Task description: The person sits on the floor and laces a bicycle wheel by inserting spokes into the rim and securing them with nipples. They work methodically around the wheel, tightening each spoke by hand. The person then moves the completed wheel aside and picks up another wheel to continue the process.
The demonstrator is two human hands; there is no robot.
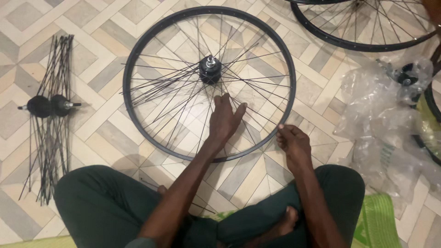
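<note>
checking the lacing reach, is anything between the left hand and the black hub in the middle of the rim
Only loose thin black spokes. The left hand lies on them inside the black metal wheel rim, just below the black hub. The right hand rests at the rim's edge.

- A second wheel [363, 27] is cut off by the top edge.
- A third rim [432, 103] runs off the right edge, part-hidden under plastic wrap [381, 119].
- The right hand [294, 142] fingertips pinch at the rim [209, 82]; what they hold is too small to tell.
</note>
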